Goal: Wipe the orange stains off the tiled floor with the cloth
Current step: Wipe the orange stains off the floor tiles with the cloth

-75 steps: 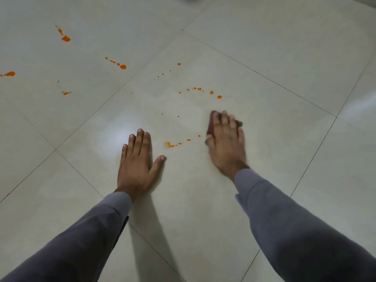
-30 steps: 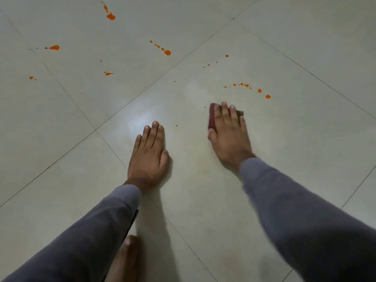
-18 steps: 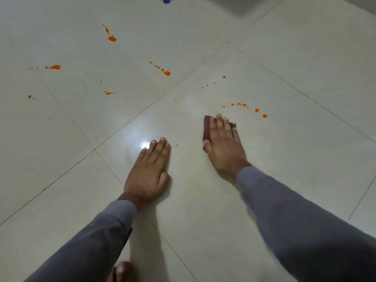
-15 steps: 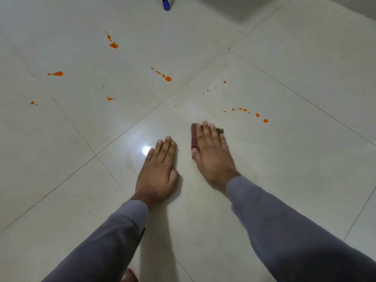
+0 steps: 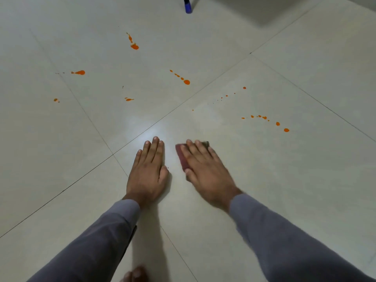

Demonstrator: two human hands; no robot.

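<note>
My right hand (image 5: 204,169) lies flat with straight fingers on a dark red folded cloth (image 5: 181,157), pressing it onto the pale tiled floor (image 5: 284,180). Only the cloth's left edge and a far corner show past the fingers. Beside it, my left hand (image 5: 149,169) rests flat on the floor, fingers straight and holding nothing. Orange stains lie farther out: a row of drops (image 5: 266,121) to the right, a dotted trail (image 5: 234,93), a streak ending in a blob (image 5: 183,79), and several more blobs (image 5: 80,72) on the left tiles.
A blue-tipped leg (image 5: 188,6) stands at the top edge. Dark grout lines (image 5: 91,165) cross the floor. A bare foot (image 5: 134,274) shows at the bottom edge, between my grey sleeves.
My right hand has slid the cloth left, close to my left hand. The orange drops that lay between the hands 2.5 s ago are gone. The view has tilted up.
</note>
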